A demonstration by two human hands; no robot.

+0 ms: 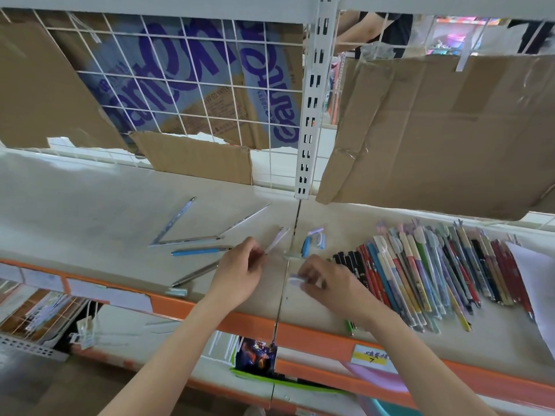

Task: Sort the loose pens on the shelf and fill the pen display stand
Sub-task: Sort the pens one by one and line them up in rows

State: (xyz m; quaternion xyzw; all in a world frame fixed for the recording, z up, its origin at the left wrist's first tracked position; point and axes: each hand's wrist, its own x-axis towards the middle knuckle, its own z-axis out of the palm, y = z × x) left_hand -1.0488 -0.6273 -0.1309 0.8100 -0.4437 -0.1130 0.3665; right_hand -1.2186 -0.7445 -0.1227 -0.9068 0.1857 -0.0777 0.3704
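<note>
My left hand (240, 270) pinches a pale lilac pen (277, 239) that points up and to the right over the shelf (90, 205). Just to its right, my right hand (326, 279) holds a small pale blue cap (295, 280) between curled fingers. A wide row of sorted pens (435, 271), black, red, blue and patterned, lies side by side on the shelf at the right. Loose pens lie at the left: a blue one (199, 251), a silver one (195, 273) and several white ones (175, 222). No display stand is in view.
A small blue cap (306, 246) and a lilac-and-white piece (318, 237) lie by the shelf seam. A grey cap (177, 292) sits at the orange front edge (210, 304). Cardboard sheets (435, 130) hang on the wire grid behind. A white sheet (537, 280) lies at far right.
</note>
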